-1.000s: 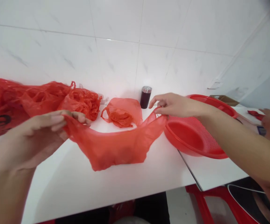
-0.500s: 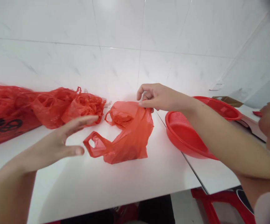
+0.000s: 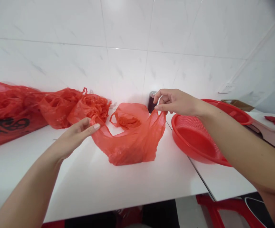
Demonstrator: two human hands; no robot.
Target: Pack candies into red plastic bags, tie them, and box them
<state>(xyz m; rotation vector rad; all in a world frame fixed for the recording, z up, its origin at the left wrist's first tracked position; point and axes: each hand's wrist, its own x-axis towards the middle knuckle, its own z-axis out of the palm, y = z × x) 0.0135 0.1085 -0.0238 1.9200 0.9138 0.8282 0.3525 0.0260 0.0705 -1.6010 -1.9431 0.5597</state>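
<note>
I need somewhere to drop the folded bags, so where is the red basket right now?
In the head view the red basket sits right of centre on the white table, just right of the red bag, under the right hand's wrist.

Large glossy white marble-look tiles point(image 3: 127, 28) are covering the wall, bright light is glaring off them, a white surface point(image 3: 118, 186) is butting against a second white surface point(image 3: 225, 183) at a seam, and a wall socket point(image 3: 227, 87) is sitting at right.

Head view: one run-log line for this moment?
left hand: pinching bag handle | right hand: pinching other handle | red plastic bag: sagging onto white table | red basket: right
</note>
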